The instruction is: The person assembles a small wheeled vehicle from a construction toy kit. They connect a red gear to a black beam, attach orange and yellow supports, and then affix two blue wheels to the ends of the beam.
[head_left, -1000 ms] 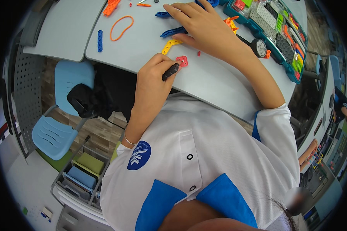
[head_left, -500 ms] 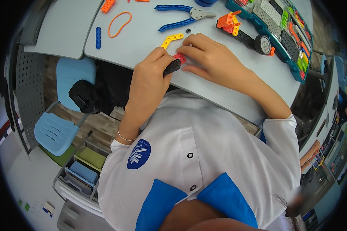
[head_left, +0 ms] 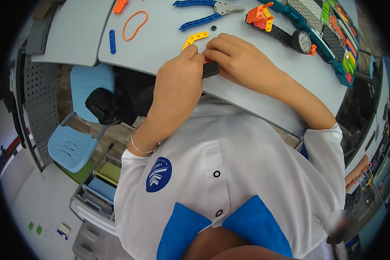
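Left grip (head_left: 177,84): clenched around a black bar (head_left: 211,69); thumb hidden from above.
Bar position: blunt end sticks out right of left grip, toward right grip (head_left: 242,65), near the front edge of the surface (head_left: 160,43).
Right grip: fingers curled in, tips close to left fingertips; can't tell if it's pinching anything.
Red piece (head_left: 207,60): only a sliver visible, between both sets of fingertips, just beyond the bar; rest covered.
Yellow piece (head_left: 196,38): bent, holed, flat on surface just past left fingertips.
Black ring (head_left: 213,27): beyond right fingertips.
Pliers (head_left: 199,21): farther out, blue handles spread, gray nose pointing right.
Wheel (head_left: 301,42): on a dark beam, right of pliers.
Off left: orange band (head_left: 135,26), blue strip (head_left: 112,41).
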`<state>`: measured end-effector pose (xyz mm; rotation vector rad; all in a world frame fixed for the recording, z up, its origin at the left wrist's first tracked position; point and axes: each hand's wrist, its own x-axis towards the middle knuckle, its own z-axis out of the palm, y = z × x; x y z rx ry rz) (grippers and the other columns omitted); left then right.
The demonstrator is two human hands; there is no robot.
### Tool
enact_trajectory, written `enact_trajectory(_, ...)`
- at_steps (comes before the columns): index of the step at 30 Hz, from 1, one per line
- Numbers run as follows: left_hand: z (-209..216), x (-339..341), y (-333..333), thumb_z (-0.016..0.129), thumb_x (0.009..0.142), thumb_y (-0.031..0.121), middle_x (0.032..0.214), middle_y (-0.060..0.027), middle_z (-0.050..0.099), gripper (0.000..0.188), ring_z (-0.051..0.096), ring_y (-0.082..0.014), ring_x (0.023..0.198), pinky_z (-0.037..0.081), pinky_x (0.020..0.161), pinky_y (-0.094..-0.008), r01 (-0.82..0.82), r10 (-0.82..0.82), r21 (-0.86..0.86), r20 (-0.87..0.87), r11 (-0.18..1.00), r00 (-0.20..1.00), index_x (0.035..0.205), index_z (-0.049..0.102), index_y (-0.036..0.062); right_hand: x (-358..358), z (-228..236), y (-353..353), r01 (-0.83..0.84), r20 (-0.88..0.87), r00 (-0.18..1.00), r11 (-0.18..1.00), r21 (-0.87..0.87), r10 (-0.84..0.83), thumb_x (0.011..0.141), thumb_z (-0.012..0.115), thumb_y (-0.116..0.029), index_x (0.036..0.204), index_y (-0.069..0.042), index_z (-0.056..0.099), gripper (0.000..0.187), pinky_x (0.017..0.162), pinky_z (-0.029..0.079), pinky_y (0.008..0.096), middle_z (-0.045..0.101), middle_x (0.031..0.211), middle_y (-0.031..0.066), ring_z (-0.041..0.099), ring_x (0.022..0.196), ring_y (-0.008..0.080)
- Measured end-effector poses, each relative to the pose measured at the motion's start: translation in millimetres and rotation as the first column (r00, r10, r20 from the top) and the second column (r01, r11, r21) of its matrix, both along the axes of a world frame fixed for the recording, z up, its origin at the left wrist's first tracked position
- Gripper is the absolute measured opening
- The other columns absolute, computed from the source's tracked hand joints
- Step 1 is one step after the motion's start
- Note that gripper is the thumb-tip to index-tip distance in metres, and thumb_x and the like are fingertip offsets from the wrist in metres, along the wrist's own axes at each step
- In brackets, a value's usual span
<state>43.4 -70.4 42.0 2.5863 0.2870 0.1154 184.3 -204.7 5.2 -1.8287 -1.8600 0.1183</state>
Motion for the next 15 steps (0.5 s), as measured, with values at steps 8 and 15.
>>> enact_trajectory(8,-8,-3,20,0.079,0.078,0.005,0.076,-0.0097,0.057,0.017,0.051,-0.0212,0.062,0.041,0.059,-0.0306,-0.082,0.082,-0.284,-0.012,0.955,0.997,0.084,0.066,-0.005,0,-4,0,0.009,-0.059,0.998,0.998,0.055,-0.005,0.083,0.073,-0.017,0.094,-0.004,0.064,0.019,0.082,0.05,0.0369,0.058,0.094,0.0075,0.059,0.091,0.0259)
enact_trajectory(15,-8,-3,22,0.079,0.08,0.007,0.073,-0.0086,0.055,0.019,0.048,-0.0162,0.062,0.039,0.058,-0.0296,-0.07,0.073,-0.328,-0.002,0.942,0.997,0.084,0.065,-0.0055,-3,-4,0,0.018,-0.068,0.998,0.999,0.044,-0.015,0.084,0.072,-0.017,0.095,-0.003,0.064,0.019,0.083,0.05,0.0366,0.059,0.095,0.0073,0.059,0.094,0.0254)
